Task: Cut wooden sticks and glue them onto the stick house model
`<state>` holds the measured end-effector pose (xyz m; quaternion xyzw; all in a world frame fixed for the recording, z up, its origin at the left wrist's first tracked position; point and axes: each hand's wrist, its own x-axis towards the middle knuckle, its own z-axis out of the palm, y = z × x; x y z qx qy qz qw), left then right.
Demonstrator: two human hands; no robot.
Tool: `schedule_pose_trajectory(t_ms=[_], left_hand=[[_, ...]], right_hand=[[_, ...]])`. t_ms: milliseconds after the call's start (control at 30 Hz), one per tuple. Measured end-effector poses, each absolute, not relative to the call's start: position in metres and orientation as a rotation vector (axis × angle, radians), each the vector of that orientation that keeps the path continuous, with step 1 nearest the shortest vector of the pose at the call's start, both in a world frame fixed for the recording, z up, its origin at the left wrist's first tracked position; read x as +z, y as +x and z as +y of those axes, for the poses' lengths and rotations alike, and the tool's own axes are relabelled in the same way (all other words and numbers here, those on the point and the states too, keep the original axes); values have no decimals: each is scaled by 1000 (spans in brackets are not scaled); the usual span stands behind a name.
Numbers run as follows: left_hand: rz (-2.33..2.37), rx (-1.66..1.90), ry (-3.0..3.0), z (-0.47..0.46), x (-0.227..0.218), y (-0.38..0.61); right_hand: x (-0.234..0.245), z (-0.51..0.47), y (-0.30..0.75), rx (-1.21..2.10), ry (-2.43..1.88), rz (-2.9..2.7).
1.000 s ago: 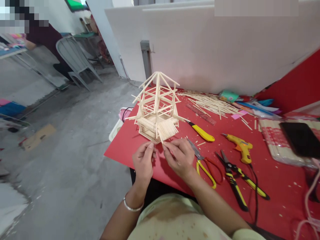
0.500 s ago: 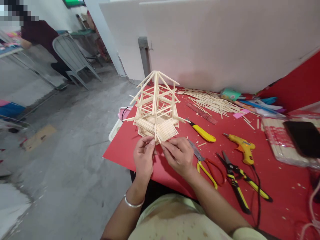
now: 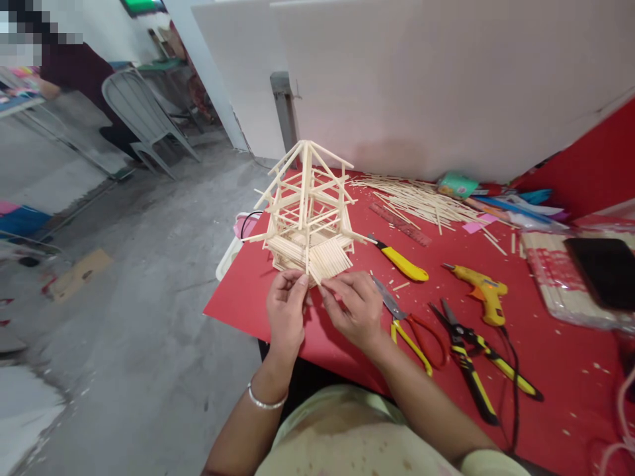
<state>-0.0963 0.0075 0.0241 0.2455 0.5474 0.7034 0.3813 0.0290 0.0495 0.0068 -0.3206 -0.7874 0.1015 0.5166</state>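
Observation:
A model pagoda-like frame built of thin wooden sticks (image 3: 306, 205) stands on the red table near its left corner. Its lower front carries a slatted panel of sticks (image 3: 331, 259) laid side by side. My left hand (image 3: 288, 305) pinches the lower end of a stick at the model's front corner. Just to the right, my right hand (image 3: 354, 307) has thumb and forefinger closed on the end of a stick at the slatted panel's near edge. The fingertips cover the exact points of contact.
Right of the model lie a yellow-handled knife (image 3: 403, 261), pliers (image 3: 414, 337), shears (image 3: 471, 357) and a yellow glue gun (image 3: 483, 291) with its cord. Loose sticks (image 3: 411, 201), a red ruler (image 3: 399, 223) and a phone (image 3: 602, 271) are farther off. A person (image 3: 82, 79) sits at far left.
The whole view has shifted very slightly. Both hands keep their pinches at the model's front corner, with hardly any visible movement.

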Motion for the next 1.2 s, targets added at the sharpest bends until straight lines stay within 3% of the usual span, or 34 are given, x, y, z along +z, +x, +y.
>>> schedule_pose_trajectory(t_ms=[833,1033,1200], left_hand=[[1452,1808,722,9,12,-92],[1665,1946,1128,4,16,-93],[1884,1824,1659,-3,21,-98]], right_hand=[[5,51,28,234,-771,-1884],[3,50,29,248,-756,-1880],[5,49,28,224,-717,-1885]])
